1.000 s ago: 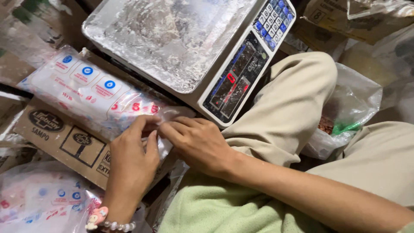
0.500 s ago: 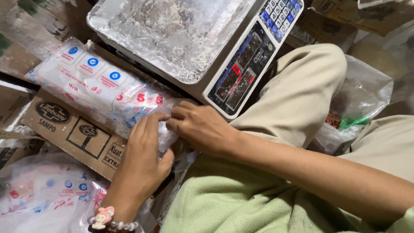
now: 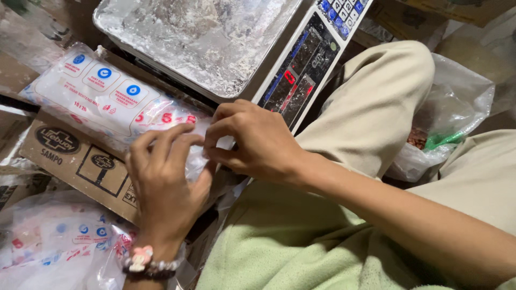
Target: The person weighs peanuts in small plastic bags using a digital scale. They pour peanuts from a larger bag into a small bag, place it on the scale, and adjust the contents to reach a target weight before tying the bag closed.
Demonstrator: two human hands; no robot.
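The clear plastic packet (image 3: 115, 99) is white inside, printed with blue round badges and red marks. Beneath it, the cardboard box (image 3: 75, 161) is brown with black print. Above the packet, the scale tray (image 3: 204, 37) is silvery, dusted white; the scale panel (image 3: 301, 59) is black with red digits and blue-and-white keys. The trousers (image 3: 376, 102) are beige, the shirt (image 3: 301, 241) pale green, the bracelet (image 3: 148, 263) white-beaded with a pink charm.

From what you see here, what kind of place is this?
Probably a small shop's packing corner: a digital weighing scale with a powder-dusted pan, a pack of printed plastic bags under both hands, and a flattened cardboard carton.
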